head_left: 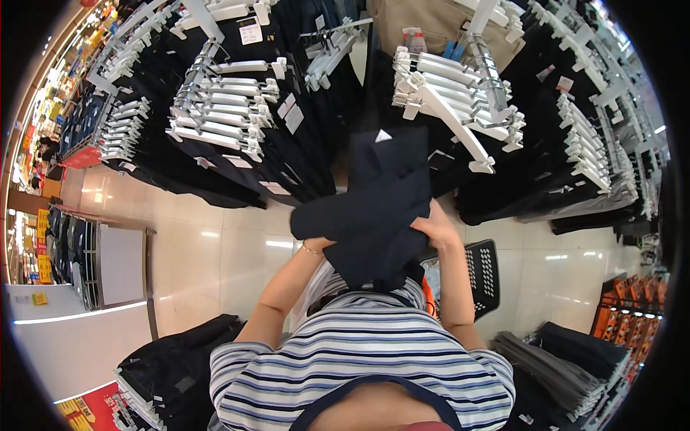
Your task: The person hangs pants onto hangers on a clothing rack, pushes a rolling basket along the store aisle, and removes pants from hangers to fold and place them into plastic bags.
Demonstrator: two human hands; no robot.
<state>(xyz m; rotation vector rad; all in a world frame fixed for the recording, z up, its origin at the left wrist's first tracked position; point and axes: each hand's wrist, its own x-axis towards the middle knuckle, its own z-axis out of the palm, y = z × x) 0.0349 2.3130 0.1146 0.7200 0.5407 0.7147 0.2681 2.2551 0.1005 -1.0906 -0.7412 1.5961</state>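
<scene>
Dark trousers, bunched and partly folded over, are held up in front of my body. My left hand, with a bracelet at the wrist, is under the cloth at its lower left; its fingers are hidden by the fabric. At the right edge, my right hand grips the trousers with thumb and fingers closed on the cloth. A small white tag shows near their top. Beyond them, a white hanger juts out at an angle from the right-hand rail.
White hangers with dark trousers hang on the left rail, and more hangers hang farther right. A black perforated basket is by my right forearm. Folded garments lie behind me on the left and right.
</scene>
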